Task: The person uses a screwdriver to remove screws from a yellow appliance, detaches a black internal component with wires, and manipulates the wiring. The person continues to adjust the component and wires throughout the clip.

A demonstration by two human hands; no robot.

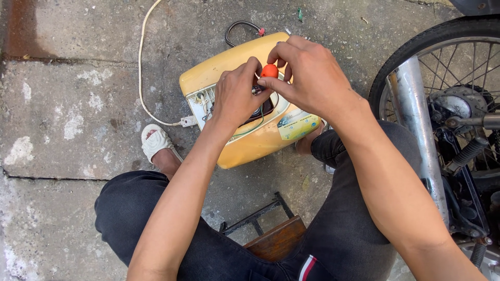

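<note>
While the left hand (237,96) grips the yellow plastic casing (250,132) to steady it, right hand (307,78) fingertips pinch a round orange handle (269,71) just above.

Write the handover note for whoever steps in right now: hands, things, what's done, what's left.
Right hand: fingertips pinch the orange screwdriver handle, upright over the opening.
Left hand: rests on the yellow appliance casing, steadying the tool's lower part.
Casing lies on the concrete between the feet, panel side up, white cord trailing left.
Done: wiring inside the opening is exposed.
Left: the screwdriver's tip is hidden, so I cannot tell how far the fastener has turned.
</note>
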